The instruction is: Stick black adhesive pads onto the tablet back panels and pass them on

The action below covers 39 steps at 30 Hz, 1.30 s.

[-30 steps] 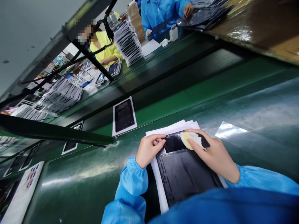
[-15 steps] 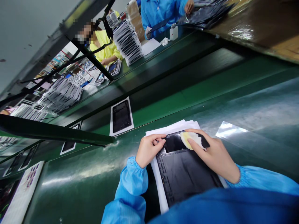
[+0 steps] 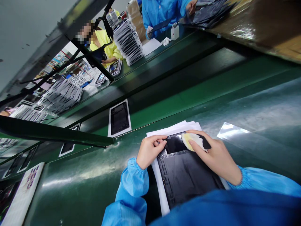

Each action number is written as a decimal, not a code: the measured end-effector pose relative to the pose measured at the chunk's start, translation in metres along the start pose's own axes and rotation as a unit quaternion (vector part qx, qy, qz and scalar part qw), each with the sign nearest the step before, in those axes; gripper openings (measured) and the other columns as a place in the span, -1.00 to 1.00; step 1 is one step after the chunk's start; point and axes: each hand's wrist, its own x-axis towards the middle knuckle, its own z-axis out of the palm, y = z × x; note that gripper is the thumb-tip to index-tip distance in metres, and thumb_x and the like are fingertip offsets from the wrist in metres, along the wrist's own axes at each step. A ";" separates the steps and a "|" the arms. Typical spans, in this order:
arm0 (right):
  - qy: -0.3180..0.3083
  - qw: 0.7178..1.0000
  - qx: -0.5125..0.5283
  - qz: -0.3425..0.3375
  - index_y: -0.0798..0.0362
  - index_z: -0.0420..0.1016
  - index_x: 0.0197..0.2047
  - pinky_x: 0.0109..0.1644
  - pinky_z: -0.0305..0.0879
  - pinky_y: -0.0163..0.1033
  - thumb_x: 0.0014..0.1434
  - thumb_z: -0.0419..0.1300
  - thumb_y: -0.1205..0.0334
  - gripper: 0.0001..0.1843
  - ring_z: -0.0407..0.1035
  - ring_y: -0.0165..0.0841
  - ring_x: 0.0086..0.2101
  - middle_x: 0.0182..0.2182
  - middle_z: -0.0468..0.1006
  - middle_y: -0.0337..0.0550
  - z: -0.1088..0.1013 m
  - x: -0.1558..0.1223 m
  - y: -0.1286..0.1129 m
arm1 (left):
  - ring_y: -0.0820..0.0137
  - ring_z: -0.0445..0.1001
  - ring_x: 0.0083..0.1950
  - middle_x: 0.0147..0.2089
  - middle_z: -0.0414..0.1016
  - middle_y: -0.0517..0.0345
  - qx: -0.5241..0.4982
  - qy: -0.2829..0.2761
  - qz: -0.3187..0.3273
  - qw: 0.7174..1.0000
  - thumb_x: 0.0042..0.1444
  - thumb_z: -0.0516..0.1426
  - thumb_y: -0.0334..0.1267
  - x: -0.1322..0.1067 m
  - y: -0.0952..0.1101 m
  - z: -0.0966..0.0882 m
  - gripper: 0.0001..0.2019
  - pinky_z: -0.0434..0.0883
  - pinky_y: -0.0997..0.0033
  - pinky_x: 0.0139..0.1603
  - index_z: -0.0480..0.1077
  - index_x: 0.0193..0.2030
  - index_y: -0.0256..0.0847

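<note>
Left of the device [image 3: 190,175], a post [image 3: 54,131] partly hides a panel [image 3: 67,148]

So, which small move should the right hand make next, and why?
Perhaps slide the pad gently leftward: the right hand holds it over the far end of the dark panel, and a glossy strip lies uncovered between it and the left hand.

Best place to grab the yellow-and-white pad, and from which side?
I'd pinch the pad by its ragged white part, coming from the right, thumb on top. Its rounded yellow end points left over the black panel, so this should leave that edge free. The right hand is on that side.
</note>
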 end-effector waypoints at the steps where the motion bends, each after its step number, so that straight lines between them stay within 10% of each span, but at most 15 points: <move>1: 0.001 1.000 0.000 -0.001 -0.11 0.34 -0.28 -0.75 0.09 -0.33 -0.14 0.02 0.12 -0.72 -0.03 -0.60 -0.90 -0.48 0.54 -0.31 0.000 0.000 0.000 | 0.58 0.28 -0.55 -0.47 0.48 0.19 -0.001 0.000 0.000 1.000 0.05 0.17 -0.29 0.000 0.000 0.000 -0.76 0.28 0.60 -0.51 0.60 -0.17 -0.27; 10: 0.000 0.999 -0.028 -0.024 -0.10 0.34 -0.26 -0.77 0.01 -0.34 -0.13 -0.01 0.09 -0.69 -0.05 -0.53 -0.92 -0.85 0.27 -0.48 0.001 0.000 -0.001 | 0.57 0.27 -0.54 -0.45 0.49 0.18 -0.001 0.003 0.005 1.000 0.05 0.17 -0.27 0.000 -0.002 0.001 -0.74 0.28 0.60 -0.51 0.60 -0.16 -0.26; 21: -0.006 1.000 -0.011 -0.013 -0.10 0.33 -0.27 -0.74 0.07 -0.34 -0.14 0.01 0.10 -0.71 -0.03 -0.59 -0.91 -0.56 0.52 -0.32 0.000 0.000 0.001 | 0.58 0.27 -0.55 -0.46 0.47 0.20 -0.014 -0.005 -0.007 1.000 0.05 0.17 -0.26 0.001 -0.003 -0.001 -0.74 0.27 0.59 -0.50 0.60 -0.15 -0.26; 39: 0.002 0.998 -0.053 -0.039 -0.09 0.34 -0.27 -0.74 0.00 -0.35 -0.11 -0.03 0.07 -0.69 -0.07 -0.53 -0.92 -0.87 0.19 -0.50 0.001 -0.001 -0.001 | 0.57 0.31 -0.51 -0.43 0.52 0.24 0.052 0.017 0.027 0.998 0.08 0.19 -0.32 0.000 -0.003 0.002 -0.81 0.34 0.57 -0.40 0.60 -0.18 -0.20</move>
